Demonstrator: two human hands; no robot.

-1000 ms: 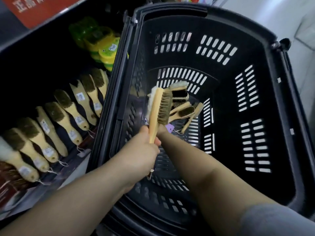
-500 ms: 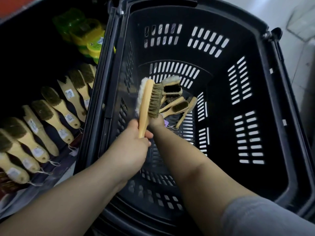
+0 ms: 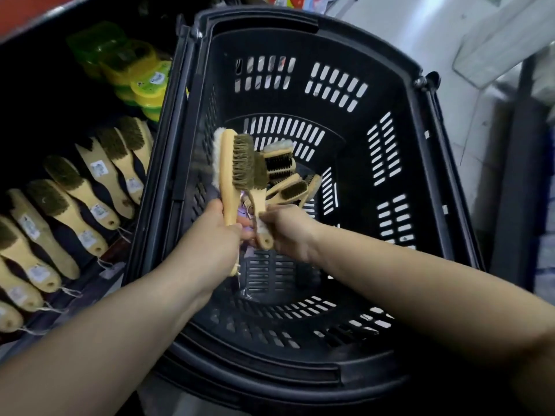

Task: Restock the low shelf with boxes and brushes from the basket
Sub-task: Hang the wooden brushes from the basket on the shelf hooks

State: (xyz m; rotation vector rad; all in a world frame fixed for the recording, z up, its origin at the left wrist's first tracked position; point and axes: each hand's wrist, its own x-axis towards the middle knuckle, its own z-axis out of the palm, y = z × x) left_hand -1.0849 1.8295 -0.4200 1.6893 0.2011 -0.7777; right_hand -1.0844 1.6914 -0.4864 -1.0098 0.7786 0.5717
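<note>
Two hands are busy over the black basket [image 3: 270, 376], and each one has a brush. The left hand [image 3: 216, 235] wraps its fingers round the pale wooden handle of a long brush [image 3: 229, 175], head pointing away, brown bristles on its right face and white fleece on its left. The handle's end pokes out below the palm with a bit of string hanging from it.

The right hand [image 3: 288, 232] pinches the handle of a shorter brush [image 3: 259, 187], thumb on top and the rounded handle end sticking out below the fingers. That one stands upright too, its olive-brown bristles just beside the long brush's bristles; I cannot tell whether the two actually touch. Both hover above the basket's slotted bottom, nearer its left wall.

Just behind them, down on the basket floor, lies a small heap of brushes [image 3: 285, 187], wooden handles crossing, one with black bristles and a fleece back on top.

Off to the left, the low shelf [image 3: 90, 283] carries a slanting row of wooden brushes [image 3: 72, 202], brown bristles at the far ends, small labels on the handles, strings trailing towards the front edge. Further back on that shelf sits a cluster of green and yellow tubs [image 3: 141, 85], right against the basket's rim.
</note>
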